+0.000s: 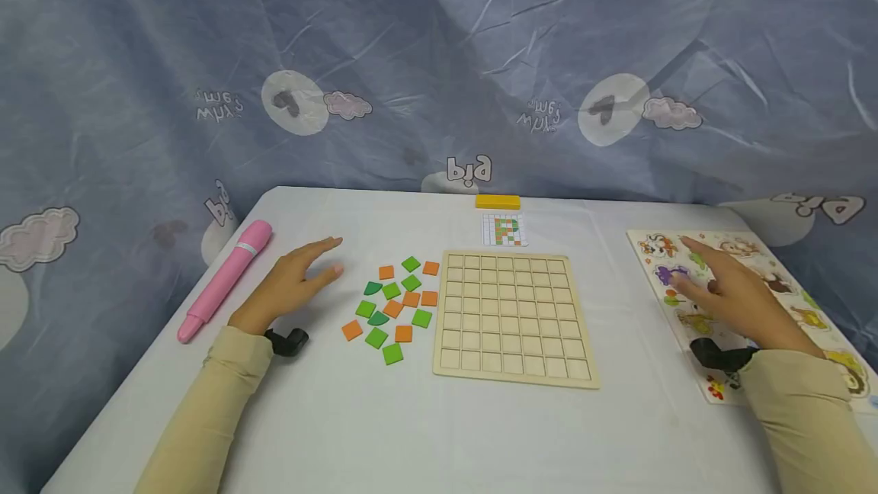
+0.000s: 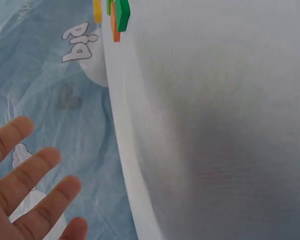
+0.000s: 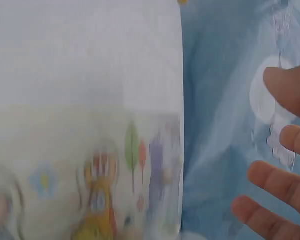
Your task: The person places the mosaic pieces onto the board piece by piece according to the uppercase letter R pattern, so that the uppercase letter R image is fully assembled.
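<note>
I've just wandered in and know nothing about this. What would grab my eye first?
Probably the scatter of orange and green tiles, bright against the white table just left of the pale gridded board. Next might come the long pink stick-shaped thing near the table's left edge, and the animal-picture board at the far right, beneath the person's right hand.

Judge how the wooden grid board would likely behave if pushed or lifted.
The wooden grid board would probably stay stiff when lifted, as it looks wooden, flat and straight-edged. Being broad and low on the white tabletop, it would likely slide rather than tip. Pushed toward the orange and green tiles beside it, it may shove them along.
</note>
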`<state>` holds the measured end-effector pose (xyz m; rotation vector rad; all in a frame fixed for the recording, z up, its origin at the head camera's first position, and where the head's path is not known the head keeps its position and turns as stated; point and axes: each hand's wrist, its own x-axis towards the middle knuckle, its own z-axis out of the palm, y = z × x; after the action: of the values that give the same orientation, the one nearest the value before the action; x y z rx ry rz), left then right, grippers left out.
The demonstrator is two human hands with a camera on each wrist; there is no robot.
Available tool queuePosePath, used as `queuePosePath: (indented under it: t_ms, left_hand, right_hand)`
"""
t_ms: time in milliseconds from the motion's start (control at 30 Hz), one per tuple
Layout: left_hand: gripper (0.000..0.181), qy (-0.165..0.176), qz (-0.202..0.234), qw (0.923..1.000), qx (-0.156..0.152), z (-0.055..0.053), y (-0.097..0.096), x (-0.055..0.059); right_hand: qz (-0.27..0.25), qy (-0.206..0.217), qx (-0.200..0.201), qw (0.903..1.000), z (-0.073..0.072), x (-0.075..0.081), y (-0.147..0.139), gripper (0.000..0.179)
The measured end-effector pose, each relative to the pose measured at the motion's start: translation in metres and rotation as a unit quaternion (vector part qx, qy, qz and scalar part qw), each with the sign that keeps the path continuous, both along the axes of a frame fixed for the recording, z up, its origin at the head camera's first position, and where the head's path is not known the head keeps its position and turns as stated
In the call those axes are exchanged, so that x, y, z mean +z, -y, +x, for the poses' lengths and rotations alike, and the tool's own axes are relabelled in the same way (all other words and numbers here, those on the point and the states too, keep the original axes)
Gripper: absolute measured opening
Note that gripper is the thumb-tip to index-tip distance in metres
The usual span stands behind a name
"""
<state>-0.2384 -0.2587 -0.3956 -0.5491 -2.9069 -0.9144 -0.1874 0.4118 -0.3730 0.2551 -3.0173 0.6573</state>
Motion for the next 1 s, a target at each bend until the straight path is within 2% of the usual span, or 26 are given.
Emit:
queuePosePath:
  t_ms: [100, 200, 333, 467, 600, 767, 867, 1000]
  left_hand:
    - [0.056, 0.033, 0.039, 0.9987, -0.003, 0.003, 0.003, -0.004]
    - [0.048, 0.056, 0.066, 0.9961, -0.014, 0.006, 0.006, -0.007]
    - [0.042, 0.09, 0.091, 0.9903, -0.054, 0.007, 0.011, -0.011]
    - [0.041, 0.137, 0.108, 0.9791, -0.104, 0.002, 0.017, -0.014]
    - [0.042, 0.187, 0.12, 0.9651, -0.138, -0.004, 0.02, -0.015]
    - [0.045, 0.242, 0.127, 0.9469, -0.169, -0.007, 0.017, -0.014]
    - [0.043, 0.253, 0.115, 0.9443, -0.177, -0.007, 0.013, -0.013]
    - [0.039, 0.251, 0.096, 0.9464, -0.179, -0.005, 0.009, -0.013]
  right_hand:
    - [-0.022, 0.007, 0.023, 0.9995, -0.002, 0.001, 0.016, 0.08]
    - [-0.048, -0.004, 0.04, 0.998, -0.004, -0.002, 0.031, 0.075]
    - [-0.084, -0.009, 0.064, 0.9944, -0.009, -0.007, 0.049, 0.068]
    - [-0.112, 0.02, 0.082, 0.9902, -0.016, -0.008, 0.063, 0.067]
    - [-0.136, 0.054, 0.087, 0.9854, -0.024, -0.008, 0.072, 0.065]
    - [-0.207, 0.093, 0.094, 0.9694, -0.036, -0.013, 0.08, 0.063]
    - [-0.237, 0.106, 0.093, 0.9611, -0.042, -0.018, 0.082, 0.059]
    - [-0.271, 0.112, 0.073, 0.9532, -0.05, -0.028, 0.085, 0.055]
